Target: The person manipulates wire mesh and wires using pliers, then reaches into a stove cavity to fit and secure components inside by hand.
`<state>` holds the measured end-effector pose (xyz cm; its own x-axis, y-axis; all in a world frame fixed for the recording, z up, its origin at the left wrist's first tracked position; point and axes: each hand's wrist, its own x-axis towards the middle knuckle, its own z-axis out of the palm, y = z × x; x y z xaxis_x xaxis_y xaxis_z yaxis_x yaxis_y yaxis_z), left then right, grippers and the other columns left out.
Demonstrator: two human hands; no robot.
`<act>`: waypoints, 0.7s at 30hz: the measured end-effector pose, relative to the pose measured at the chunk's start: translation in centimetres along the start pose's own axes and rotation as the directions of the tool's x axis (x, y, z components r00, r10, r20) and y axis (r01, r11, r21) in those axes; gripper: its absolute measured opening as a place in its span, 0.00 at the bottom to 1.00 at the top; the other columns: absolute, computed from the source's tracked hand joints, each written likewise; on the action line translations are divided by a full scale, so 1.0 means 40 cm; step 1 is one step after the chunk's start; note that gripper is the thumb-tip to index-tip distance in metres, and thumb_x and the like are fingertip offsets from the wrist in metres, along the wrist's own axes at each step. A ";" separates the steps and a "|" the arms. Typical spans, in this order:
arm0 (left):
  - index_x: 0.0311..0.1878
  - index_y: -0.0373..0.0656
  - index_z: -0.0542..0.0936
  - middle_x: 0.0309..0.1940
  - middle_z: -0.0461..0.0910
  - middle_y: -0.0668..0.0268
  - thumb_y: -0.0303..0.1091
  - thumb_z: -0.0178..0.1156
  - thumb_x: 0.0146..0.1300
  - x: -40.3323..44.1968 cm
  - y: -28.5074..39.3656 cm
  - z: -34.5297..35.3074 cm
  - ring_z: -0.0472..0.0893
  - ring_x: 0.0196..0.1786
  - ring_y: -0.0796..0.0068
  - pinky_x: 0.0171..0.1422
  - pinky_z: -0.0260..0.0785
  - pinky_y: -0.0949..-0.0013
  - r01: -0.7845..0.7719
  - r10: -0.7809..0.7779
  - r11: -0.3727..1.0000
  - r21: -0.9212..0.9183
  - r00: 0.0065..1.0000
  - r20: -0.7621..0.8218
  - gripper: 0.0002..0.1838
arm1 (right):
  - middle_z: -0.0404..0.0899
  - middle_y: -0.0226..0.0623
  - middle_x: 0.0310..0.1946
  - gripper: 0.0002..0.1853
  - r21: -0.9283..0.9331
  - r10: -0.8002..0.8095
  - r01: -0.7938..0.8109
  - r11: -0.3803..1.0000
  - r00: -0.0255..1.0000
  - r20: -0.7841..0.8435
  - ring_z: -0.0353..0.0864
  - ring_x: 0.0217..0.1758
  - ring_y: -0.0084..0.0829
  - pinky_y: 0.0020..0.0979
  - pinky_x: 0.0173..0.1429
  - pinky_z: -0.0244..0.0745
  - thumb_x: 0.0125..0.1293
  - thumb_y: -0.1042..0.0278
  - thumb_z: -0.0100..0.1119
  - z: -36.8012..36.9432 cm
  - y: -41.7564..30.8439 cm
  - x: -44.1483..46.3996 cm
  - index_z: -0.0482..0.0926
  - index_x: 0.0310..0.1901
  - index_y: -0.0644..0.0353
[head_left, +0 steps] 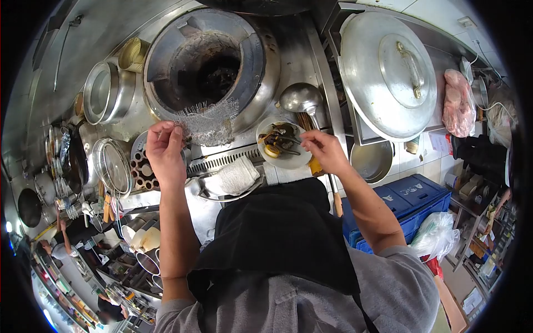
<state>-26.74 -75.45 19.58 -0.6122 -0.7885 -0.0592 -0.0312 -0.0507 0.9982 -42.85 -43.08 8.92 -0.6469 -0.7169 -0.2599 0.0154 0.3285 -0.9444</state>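
My left hand (166, 145) pinches the corner of a frayed piece of wire mesh (208, 123) between thumb and fingers. The mesh hangs level in front of the opening of a round wok burner (256, 75). My right hand (325, 151) is closed in a pinch at the right side of a white plate (288, 161). A small dark piece seems to be at its fingertips, but I cannot make out what it is. Dark, curled pieces and yellowish ones (273, 150) lie on the plate. A steel ladle (301, 99) rests just beyond the right hand.
A large lidded pot (383, 72) stands at the right, with a blue crate (408, 202) below it. Folded white cloths (239, 176) lie near my apron. Steel pots (105, 94) and a perforated round container (145, 172) are at the left. Another person's arm (65, 236) shows far left.
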 end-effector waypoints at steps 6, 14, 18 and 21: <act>0.46 0.44 0.78 0.38 0.81 0.74 0.20 0.61 0.68 -0.034 -0.021 -0.020 0.75 0.37 0.88 0.40 0.65 0.81 0.031 -0.031 0.999 0.009 0.999 0.009 0.08 | 0.86 0.43 0.42 0.11 -0.169 -0.039 0.047 0.984 0.998 0.054 0.87 0.42 0.30 0.32 0.47 0.81 0.68 0.76 0.59 0.031 -0.035 0.009 0.80 0.51 0.65; 0.46 0.44 0.79 0.38 0.80 0.75 0.21 0.60 0.70 -0.024 -0.016 0.051 0.74 0.36 0.89 0.38 0.65 0.81 0.018 -0.014 0.999 -0.027 0.989 0.147 0.06 | 0.85 0.36 0.44 0.18 0.151 -0.059 0.095 0.984 0.972 -0.227 0.83 0.46 0.24 0.28 0.54 0.78 0.69 0.78 0.57 -0.068 -0.111 0.084 0.77 0.60 0.63; 0.46 0.39 0.80 0.36 0.83 0.71 0.20 0.61 0.68 -0.012 0.015 0.136 0.77 0.37 0.86 0.42 0.70 0.79 0.020 -0.011 0.999 -0.035 0.971 0.240 0.06 | 0.80 0.39 0.55 0.26 0.099 -0.195 0.208 0.973 0.972 -0.128 0.79 0.57 0.28 0.31 0.63 0.74 0.69 0.76 0.60 -0.059 -0.210 0.094 0.70 0.67 0.60; 0.47 0.38 0.81 0.38 0.84 0.69 0.21 0.62 0.68 0.014 0.031 0.184 0.79 0.38 0.85 0.42 0.72 0.78 0.006 -0.008 1.000 0.006 0.959 0.282 0.06 | 0.78 0.40 0.60 0.32 0.084 -0.254 0.261 0.962 0.963 -0.093 0.77 0.63 0.32 0.34 0.67 0.72 0.66 0.73 0.65 -0.043 -0.241 0.114 0.67 0.71 0.56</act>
<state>-32.93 -71.44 20.82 -0.8099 -0.5832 -0.0625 -0.0398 -0.0516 0.9979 -47.25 -48.46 17.18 -0.6977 -0.7164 0.0080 -0.0899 0.0765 -0.9930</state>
